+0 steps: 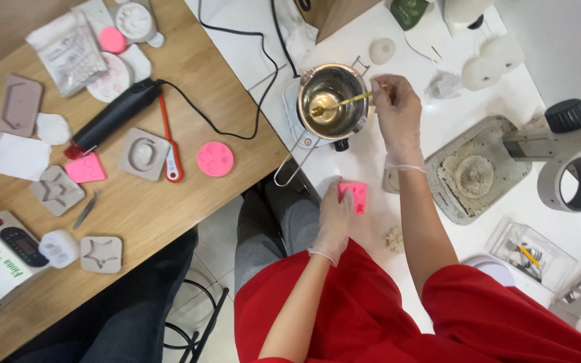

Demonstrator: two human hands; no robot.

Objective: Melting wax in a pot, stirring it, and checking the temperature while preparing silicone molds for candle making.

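On the wooden table, far left: a grey rectangular silicone mould (19, 105) and a clear plastic bag (68, 52) lie spread flat, well apart from your hands.
Left, nearer: a white box-shaped device with a dark display (1, 254) sits at the table's edge, with a grey star-cavity mould (101, 254) just beside it.
Left of centre: a black heat gun with a red tip (112, 115) lies on its side, its black cable (216, 124) trailing right toward the white table (452, 228); a red and white probe thermometer (171, 151) and a round pink silicone mould (215, 159) lie near it.
Centre, your left hand (334, 222): gloved, fingers lightly spread, it rests flat on the near edge of the small pink rectangular silicone mould (354, 196), seemingly pinning it to the white table so it cannot slide.
Centre, far: the shiny steel melting pot with a wire handle (333, 102) stands upright on a small white heater base (297, 114), its handle pointing toward you, the inside bright with a yellowish pool.
Right of centre, your right hand (398, 111): gloved, fingers pinched closed on the end of a thin yellow stirring stick (344, 102), which reaches left into the pot, keeping your fingers outside the rim.
Right: a grey square tray of pale powder (479, 171) lies just beside your forearm.
Far right: a grey magnifier ring on an arm (576, 178) overhangs the table.
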